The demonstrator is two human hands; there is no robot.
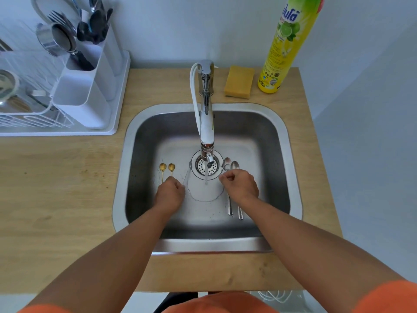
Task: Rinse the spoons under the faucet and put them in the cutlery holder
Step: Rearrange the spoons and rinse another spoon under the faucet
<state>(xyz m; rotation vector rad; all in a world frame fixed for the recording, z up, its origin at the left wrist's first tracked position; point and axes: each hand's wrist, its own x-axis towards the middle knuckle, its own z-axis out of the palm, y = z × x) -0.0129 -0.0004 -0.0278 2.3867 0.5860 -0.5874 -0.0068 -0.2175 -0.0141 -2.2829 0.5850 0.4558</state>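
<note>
Running water: faucet (206, 114) is streaming into the sink (291, 154), centre frame.
Left hand (169, 195): fingers are pinching a blurred spoon (187, 175).
Right hand (240, 185): fingers are curling; grip, cannot tell.
Gold spoons (167, 168): lying centre-left.
Silver spoons (231, 166): lying centre-right.
Cutlery holder (90, 86): standing upper left.

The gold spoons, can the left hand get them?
Probably yes. The two gold spoons lie on the sink floor right beside the left hand, with nothing over them, though that hand already holds something blurred.

Spoons — two gold (167, 169), two silver (231, 166)
</note>
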